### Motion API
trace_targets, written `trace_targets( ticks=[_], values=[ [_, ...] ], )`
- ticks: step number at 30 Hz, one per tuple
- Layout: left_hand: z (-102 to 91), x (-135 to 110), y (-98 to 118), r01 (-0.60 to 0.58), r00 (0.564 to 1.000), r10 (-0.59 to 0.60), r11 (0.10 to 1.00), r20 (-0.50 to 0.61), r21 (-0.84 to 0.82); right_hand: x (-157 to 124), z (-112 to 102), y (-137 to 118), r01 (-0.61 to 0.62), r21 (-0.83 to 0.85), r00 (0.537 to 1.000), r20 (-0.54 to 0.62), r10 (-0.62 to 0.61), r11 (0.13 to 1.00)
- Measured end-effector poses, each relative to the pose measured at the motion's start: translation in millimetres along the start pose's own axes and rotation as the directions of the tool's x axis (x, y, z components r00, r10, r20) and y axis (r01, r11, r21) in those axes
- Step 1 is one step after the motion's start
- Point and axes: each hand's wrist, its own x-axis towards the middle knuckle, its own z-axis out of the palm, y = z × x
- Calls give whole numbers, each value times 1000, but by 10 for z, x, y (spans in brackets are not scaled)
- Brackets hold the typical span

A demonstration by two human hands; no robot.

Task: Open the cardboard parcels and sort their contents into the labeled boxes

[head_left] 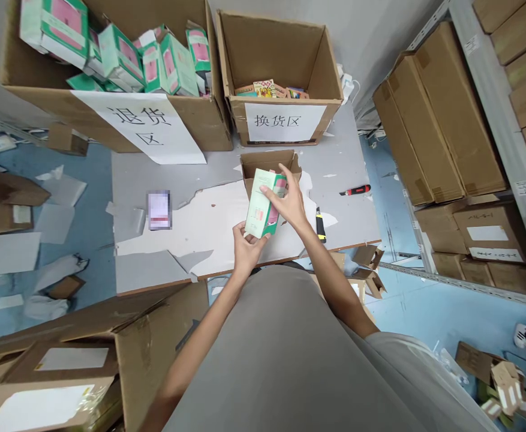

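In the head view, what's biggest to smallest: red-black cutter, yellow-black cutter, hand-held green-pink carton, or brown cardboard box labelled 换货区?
换货区 cardboard box
Green-pink carton
Red-black cutter and yellow-black cutter: too alike to rank

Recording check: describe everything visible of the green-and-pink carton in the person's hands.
The carton is an oblong box, apparently printed card: one broad face pale green with small print and a reddish patch, the adjoining side green and pink. It is tilted, partly overlapping a small brown box. The left hand holds its lower end, the right hand its upper part.
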Motion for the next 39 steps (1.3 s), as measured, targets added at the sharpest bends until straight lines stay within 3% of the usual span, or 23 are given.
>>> trace_targets(
  ticks=[3, 5, 9, 12, 14, 18, 22, 26, 28, 30, 32, 35, 39],
  values=[
    [37, -32, -37, -41, 999, 41, 999, 18, 18, 32, 37, 47, 30, -114, 999, -39, -35, 993],
    [7, -36, -50, 17, 999, -17, 1000, 36, 6, 68, 34, 116, 38, -106, 998, -41, -43, 994],
    [-191, 34, 15, 204, 977, -192, 969, 95, -137, 129, -28, 245, -7, 101, 1000, -5, 8, 995],
    [-319, 88, 139, 339, 922, -285, 922, 262, -188, 129, -77, 264, -66, 252, 998, 26, 61, 965],
    [-333, 88, 220, 363, 894, -294, 918, 339, -159, 112, -91, 251, -108, 304, 994, 44, 99, 947],
    [-253, 33, 275, 287, 921, -243, 952, 303, -110, 106, -110, 223, -183, 334, 982, 112, 153, 925],
    [-190, 14, 210, 168, 963, -154, 985, 220, -43, 157, -163, 170, -183, 240, 977, 153, 149, 953],
    [-135, 16, 175, -51, 995, 36, 984, 92, 170, 188, -143, 68, -113, 33, 994, 15, 113, 993],
    [-108, 4, 182, -158, 987, 144, 954, 75, 255, 199, -102, 35, -80, -36, 996, -40, 79, 996],
    [-106, -2, 192, -191, 981, 171, 947, 96, 259, 216, -69, 31, -55, -32, 998, -41, 54, 998],
    [-144, 15, 200, -120, 987, 98, 976, 129, 182, 231, -60, 47, -44, 26, 999, -10, 44, 999],
    [-253, 78, 214, 82, 982, -86, 996, 170, 29, 224, -78, 75, -70, 105, 997, 39, 66, 992],
    [-379, 136, 262, 279, 910, -245, 958, 335, -58, 153, -80, 54, -99, 157, 993, 74, 88, 983]
  ],
)
